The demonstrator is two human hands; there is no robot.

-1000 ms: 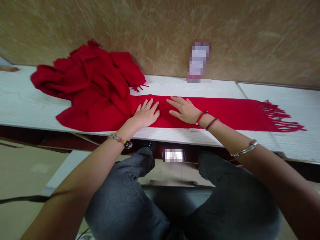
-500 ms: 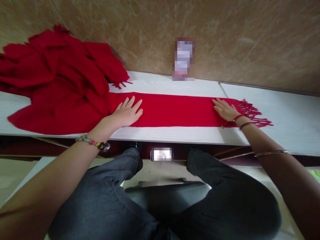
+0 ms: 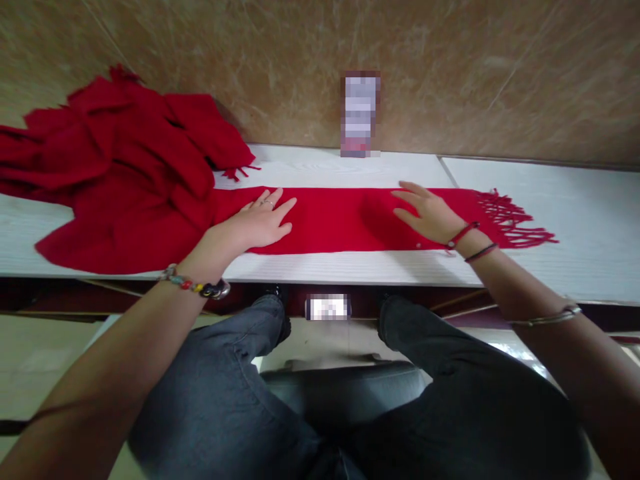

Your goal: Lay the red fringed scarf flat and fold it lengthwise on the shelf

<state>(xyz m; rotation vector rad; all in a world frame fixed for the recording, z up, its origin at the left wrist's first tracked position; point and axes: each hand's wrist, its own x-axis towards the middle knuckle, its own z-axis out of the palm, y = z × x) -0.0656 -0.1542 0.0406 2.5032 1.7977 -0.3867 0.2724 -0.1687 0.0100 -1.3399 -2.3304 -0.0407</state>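
A red scarf lies flat along the white wooden surface, its fringe spread out at the right end. My left hand rests on the flat length with fingers spread, beside the bunched part. My right hand is above the scarf, a little left of the fringe; its fingers are apart, it holds nothing, and its shadow falls on the cloth. At the left, loose red cloth is heaped in folds, with a bit of fringe at its edge. Whether the heap is all one piece with the flat length, I cannot tell.
A brown marbled wall rises behind the narrow white tabletop. A blurred-out upright object stands at the wall. Below the front edge is another blurred white item, between my knees.
My right hand has lifted off the scarf near the fringe and moved left. My left hand stays at about the same place on the cloth. The view has shifted slightly.
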